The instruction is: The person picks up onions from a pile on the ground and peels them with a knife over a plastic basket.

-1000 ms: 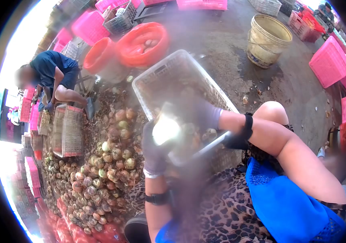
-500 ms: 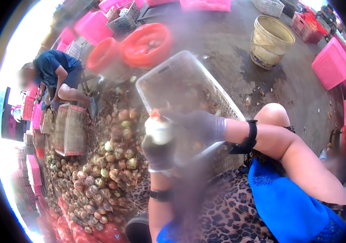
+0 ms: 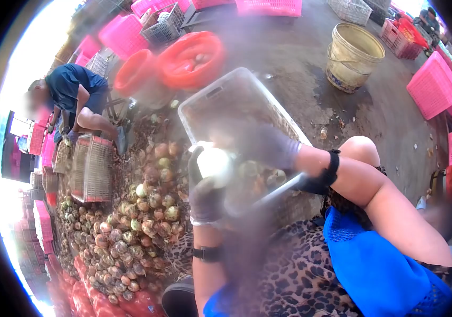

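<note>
My gloved left hand (image 3: 205, 199) is wrapped round a bright white peeled onion (image 3: 214, 162), above the near left part of a white plastic crate (image 3: 289, 122). Just right of the onion is my gloved right hand (image 3: 273, 147), blurred; its fingers are smeared, and anything in them cannot be made out. Some onions show dimly inside the crate below. To the left of the crate, a large heap of unpeeled onions (image 3: 131, 238) covers the ground.
A person (image 3: 80, 98) bends over a pale crate (image 3: 93, 169) at the left. Red tubs (image 3: 190, 61) stand behind the white crate, and a dirty bucket (image 3: 354, 58) at the back right. Pink crates (image 3: 432, 84) line the right side. Red net bags (image 3: 99, 296) lie at the lower left.
My right hand has moved slightly away from the onion, to the right. The orange-red bit on top of the onion half a second ago no longer shows. The other person's hands have shifted.
</note>
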The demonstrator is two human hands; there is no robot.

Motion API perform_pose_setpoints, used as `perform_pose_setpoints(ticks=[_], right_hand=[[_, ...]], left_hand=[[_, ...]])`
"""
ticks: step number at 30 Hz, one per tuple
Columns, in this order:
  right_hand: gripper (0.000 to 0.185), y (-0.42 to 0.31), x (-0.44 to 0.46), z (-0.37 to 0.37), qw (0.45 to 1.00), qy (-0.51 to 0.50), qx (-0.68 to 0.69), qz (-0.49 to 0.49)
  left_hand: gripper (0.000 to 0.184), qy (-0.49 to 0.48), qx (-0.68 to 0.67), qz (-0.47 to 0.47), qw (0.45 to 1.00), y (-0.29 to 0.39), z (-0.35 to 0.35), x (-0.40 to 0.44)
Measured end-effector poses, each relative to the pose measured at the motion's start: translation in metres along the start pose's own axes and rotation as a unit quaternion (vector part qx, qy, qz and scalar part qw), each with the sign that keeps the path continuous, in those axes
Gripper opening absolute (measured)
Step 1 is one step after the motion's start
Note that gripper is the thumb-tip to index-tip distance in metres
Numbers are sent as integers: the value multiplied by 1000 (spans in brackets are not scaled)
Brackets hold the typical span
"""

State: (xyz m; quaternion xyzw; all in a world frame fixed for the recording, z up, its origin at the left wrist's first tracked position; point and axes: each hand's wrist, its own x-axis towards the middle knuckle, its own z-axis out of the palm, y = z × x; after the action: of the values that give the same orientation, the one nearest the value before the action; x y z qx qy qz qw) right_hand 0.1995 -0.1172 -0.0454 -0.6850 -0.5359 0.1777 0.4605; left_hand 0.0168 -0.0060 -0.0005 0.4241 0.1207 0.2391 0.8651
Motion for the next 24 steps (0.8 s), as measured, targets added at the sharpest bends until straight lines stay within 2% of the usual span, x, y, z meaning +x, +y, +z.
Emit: perform_pose_setpoints(ticks=[3,6,7,8,9,11,12,13,15,16,18,20,23,24], right_hand=[[56,-15,-15,12,992,-33,-52,-109],[61,-13,-17,29,985,-4,-49,-163],[57,-20,-15,26,992,-21,89,-85],[54,-27,-12,23,974,-17,228,-6],[50,-59,-7,5,872,-49,447,194],[44,-63,-7,0,834,-65,487,252],[46,-63,-9,0,832,-57,483,265],[47,-57,-9,-1,861,-46,445,244],[50,-31,-6,1,950,-14,273,151],[52,-18,2,-5,972,4,199,129],[55,-2,9,-19,990,31,88,107],[58,-6,5,-26,997,1,46,60],[63,-18,-13,-13,998,-65,9,-23],[65,-19,-18,-5,996,-77,1,-43]], left_hand=[[90,13,35,6,999,2,2,1],[94,9,125,-7,992,6,4,4],[94,0,118,-11,993,5,3,4],[93,-8,109,-13,994,3,1,4],[93,-14,100,-13,995,2,-1,5],[91,-7,109,-20,994,3,-3,5],[90,-5,106,-23,994,2,-2,5],[90,-2,102,-26,994,2,-1,5],[90,3,149,-11,989,4,-2,5],[90,6,172,-3,985,4,-2,3],[92,-4,169,10,985,1,-4,0],[94,0,167,20,986,2,-1,0],[98,30,241,19,970,7,-2,-1],[103,38,285,59,956,4,-7,1]])
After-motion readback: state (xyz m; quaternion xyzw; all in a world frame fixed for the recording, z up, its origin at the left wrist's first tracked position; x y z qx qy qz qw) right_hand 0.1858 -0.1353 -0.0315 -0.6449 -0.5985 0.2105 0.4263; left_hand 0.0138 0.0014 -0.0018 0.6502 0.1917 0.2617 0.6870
